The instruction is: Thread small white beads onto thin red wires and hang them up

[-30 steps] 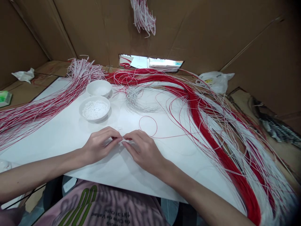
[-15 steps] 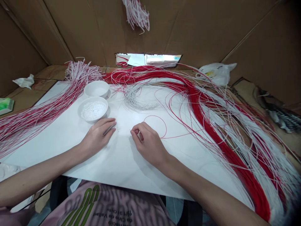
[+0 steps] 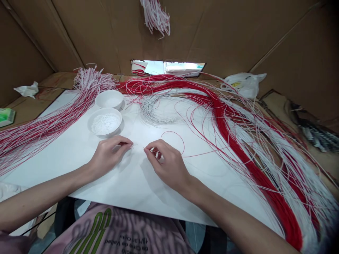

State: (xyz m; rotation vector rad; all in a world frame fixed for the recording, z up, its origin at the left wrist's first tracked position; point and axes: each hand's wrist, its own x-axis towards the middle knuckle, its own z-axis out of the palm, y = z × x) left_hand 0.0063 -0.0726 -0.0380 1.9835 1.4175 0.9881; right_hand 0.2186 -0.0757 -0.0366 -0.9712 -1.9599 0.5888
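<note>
My left hand (image 3: 109, 155) is just below the bowl of small white pieces (image 3: 105, 122), its thumb and forefinger pinched on something tiny and pale. To its right, my right hand (image 3: 168, 162) pinches the end of a thin red cord (image 3: 183, 141), whose tip pokes out a little past the fingertips. That cord loops behind the hand and runs right toward the red and white bundle (image 3: 222, 120). A small gap separates the fingertips of the two hands. Behind the first bowl stands a second white bowl (image 3: 109, 100).
A coil of white cord (image 3: 156, 113) lies behind my hands. Red and white strands with white-tipped ends (image 3: 92, 83) stretch across the left. Cardboard walls surround the white table (image 3: 127, 197); a plastic bag (image 3: 245, 83) sits at the back right.
My left thumb and forefinger have come together in a pinch, lifted slightly toward my right hand. My right hand has shifted slightly left with the red cord.
</note>
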